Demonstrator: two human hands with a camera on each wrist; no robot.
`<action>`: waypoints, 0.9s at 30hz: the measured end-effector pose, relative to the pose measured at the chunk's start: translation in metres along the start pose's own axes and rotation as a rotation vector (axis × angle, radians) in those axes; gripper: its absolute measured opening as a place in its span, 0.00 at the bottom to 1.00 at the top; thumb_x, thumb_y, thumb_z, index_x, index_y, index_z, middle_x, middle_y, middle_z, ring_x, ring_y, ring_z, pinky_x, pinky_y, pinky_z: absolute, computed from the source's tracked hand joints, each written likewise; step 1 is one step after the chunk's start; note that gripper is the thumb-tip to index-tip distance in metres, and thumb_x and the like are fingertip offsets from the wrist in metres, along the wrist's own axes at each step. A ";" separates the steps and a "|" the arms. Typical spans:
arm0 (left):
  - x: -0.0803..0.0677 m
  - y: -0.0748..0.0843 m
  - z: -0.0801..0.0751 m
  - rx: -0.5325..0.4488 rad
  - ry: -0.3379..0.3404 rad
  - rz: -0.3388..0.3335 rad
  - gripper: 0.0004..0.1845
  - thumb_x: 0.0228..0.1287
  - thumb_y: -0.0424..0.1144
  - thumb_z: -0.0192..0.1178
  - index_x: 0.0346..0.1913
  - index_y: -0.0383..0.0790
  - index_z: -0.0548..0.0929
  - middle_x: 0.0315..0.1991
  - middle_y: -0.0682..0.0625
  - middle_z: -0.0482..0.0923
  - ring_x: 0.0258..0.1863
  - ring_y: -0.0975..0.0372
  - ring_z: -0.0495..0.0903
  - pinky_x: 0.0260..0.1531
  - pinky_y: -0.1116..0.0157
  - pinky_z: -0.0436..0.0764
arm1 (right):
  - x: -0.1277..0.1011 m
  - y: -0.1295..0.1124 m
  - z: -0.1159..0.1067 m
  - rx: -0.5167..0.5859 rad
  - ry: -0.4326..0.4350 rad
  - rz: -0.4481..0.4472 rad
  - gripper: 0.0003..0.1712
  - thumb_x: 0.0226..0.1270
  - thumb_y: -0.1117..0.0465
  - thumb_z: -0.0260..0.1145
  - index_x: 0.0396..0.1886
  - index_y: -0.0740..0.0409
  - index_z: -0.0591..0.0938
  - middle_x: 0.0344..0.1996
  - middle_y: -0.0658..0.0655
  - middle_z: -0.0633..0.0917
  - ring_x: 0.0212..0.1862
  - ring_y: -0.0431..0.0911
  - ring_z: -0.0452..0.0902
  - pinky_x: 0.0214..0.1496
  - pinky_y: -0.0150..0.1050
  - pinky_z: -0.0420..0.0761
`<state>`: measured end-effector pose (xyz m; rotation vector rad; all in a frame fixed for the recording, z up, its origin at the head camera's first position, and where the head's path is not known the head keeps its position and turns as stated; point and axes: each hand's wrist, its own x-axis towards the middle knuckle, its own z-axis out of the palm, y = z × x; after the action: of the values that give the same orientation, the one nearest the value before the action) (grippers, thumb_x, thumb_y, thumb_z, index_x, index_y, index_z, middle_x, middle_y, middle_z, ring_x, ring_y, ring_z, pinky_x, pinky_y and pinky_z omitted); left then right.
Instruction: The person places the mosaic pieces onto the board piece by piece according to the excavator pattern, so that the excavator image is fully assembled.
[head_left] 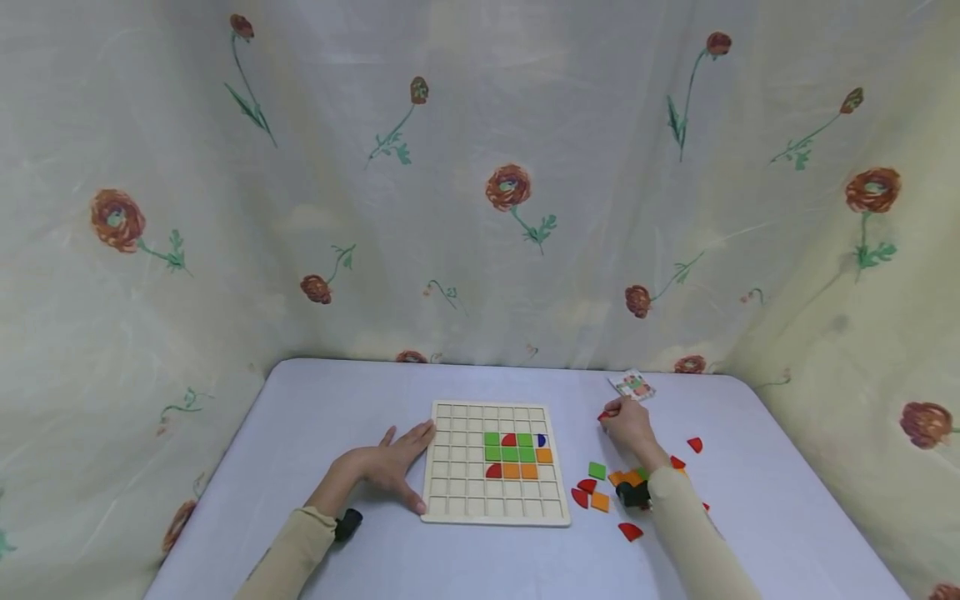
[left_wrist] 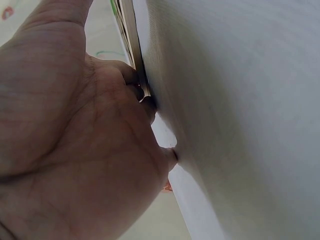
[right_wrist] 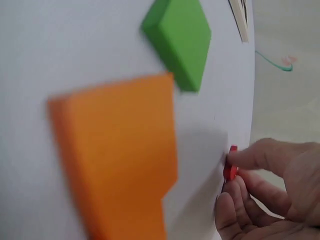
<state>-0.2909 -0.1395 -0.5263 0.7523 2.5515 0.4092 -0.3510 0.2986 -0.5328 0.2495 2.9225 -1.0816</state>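
A wooden grid board (head_left: 457, 492) lies on the table with green, orange, red and blue tiles set in its middle cells. My left hand (head_left: 390, 462) rests flat against the board's left edge (left_wrist: 134, 55), fingers straight, thumb near the front corner. My right hand (head_left: 626, 421) is to the right of the board and pinches a small red piece (right_wrist: 230, 167) between its fingertips, just above the tabletop. In the right wrist view, a green square tile (right_wrist: 179, 37) and an orange tile (right_wrist: 120, 155) lie close to the camera.
Loose red, orange and green tiles (head_left: 600, 492) lie scattered right of the board. A small pattern card (head_left: 632, 385) sits at the back right. The lilac table (head_left: 337, 400) is walled by a flowered curtain (head_left: 480, 183) on three sides.
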 end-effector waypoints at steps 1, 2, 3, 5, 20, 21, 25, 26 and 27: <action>0.000 0.000 0.000 0.000 0.000 -0.001 0.69 0.41 0.68 0.70 0.77 0.40 0.40 0.79 0.46 0.33 0.78 0.55 0.35 0.73 0.42 0.34 | -0.001 0.000 -0.001 0.001 -0.020 0.009 0.15 0.63 0.66 0.66 0.47 0.69 0.77 0.39 0.65 0.81 0.38 0.51 0.75 0.38 0.37 0.78; 0.000 -0.001 0.000 -0.002 0.001 -0.002 0.69 0.41 0.68 0.70 0.77 0.40 0.41 0.79 0.47 0.33 0.78 0.55 0.35 0.73 0.43 0.34 | -0.003 0.001 -0.002 -0.002 -0.032 0.013 0.15 0.63 0.65 0.66 0.47 0.68 0.78 0.40 0.64 0.81 0.38 0.51 0.74 0.38 0.37 0.78; 0.000 -0.001 0.000 -0.004 0.002 -0.002 0.69 0.41 0.68 0.70 0.77 0.40 0.41 0.79 0.47 0.33 0.78 0.55 0.35 0.73 0.43 0.34 | -0.004 0.001 -0.003 -0.003 -0.038 0.015 0.15 0.63 0.64 0.67 0.47 0.68 0.78 0.40 0.64 0.82 0.38 0.51 0.74 0.38 0.37 0.77; 0.000 -0.001 0.000 -0.010 0.002 -0.001 0.69 0.41 0.68 0.70 0.77 0.40 0.40 0.79 0.47 0.34 0.78 0.55 0.35 0.73 0.42 0.34 | -0.005 0.003 -0.004 -0.010 -0.045 0.017 0.15 0.63 0.62 0.67 0.46 0.67 0.79 0.40 0.64 0.82 0.38 0.51 0.73 0.38 0.37 0.76; 0.001 0.001 0.000 -0.008 -0.002 -0.010 0.70 0.41 0.69 0.70 0.78 0.41 0.40 0.79 0.47 0.33 0.78 0.55 0.34 0.73 0.43 0.33 | -0.036 -0.014 0.005 -0.022 -0.148 -0.085 0.13 0.61 0.60 0.70 0.43 0.61 0.81 0.34 0.56 0.81 0.35 0.47 0.73 0.36 0.33 0.76; 0.001 0.001 0.000 -0.007 -0.001 -0.009 0.70 0.41 0.68 0.70 0.77 0.40 0.40 0.79 0.47 0.33 0.78 0.55 0.34 0.73 0.43 0.34 | -0.041 -0.019 0.008 -0.027 -0.154 -0.106 0.13 0.60 0.60 0.70 0.42 0.60 0.81 0.33 0.55 0.81 0.34 0.46 0.73 0.34 0.32 0.76; 0.001 0.001 0.000 -0.006 0.002 -0.006 0.69 0.41 0.68 0.71 0.77 0.40 0.41 0.79 0.47 0.34 0.78 0.54 0.35 0.73 0.42 0.34 | -0.064 -0.036 0.016 -0.006 -0.205 -0.170 0.11 0.58 0.61 0.72 0.41 0.58 0.82 0.30 0.52 0.80 0.32 0.44 0.72 0.32 0.31 0.76; 0.001 0.002 0.000 -0.007 0.002 -0.005 0.69 0.41 0.68 0.71 0.77 0.40 0.41 0.79 0.47 0.34 0.78 0.54 0.35 0.73 0.42 0.34 | -0.069 -0.039 0.018 0.003 -0.223 -0.183 0.11 0.58 0.61 0.72 0.40 0.57 0.82 0.30 0.52 0.80 0.32 0.44 0.72 0.32 0.31 0.76; 0.000 0.002 0.000 -0.009 0.002 -0.004 0.69 0.41 0.68 0.71 0.77 0.39 0.41 0.79 0.47 0.34 0.78 0.54 0.35 0.73 0.42 0.34 | -0.074 -0.042 0.020 0.008 -0.244 -0.203 0.11 0.58 0.61 0.72 0.40 0.56 0.83 0.29 0.51 0.80 0.32 0.44 0.73 0.32 0.31 0.76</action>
<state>-0.2907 -0.1379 -0.5254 0.7433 2.5512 0.4209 -0.2851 0.2432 -0.5158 -0.1711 2.7690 -1.0600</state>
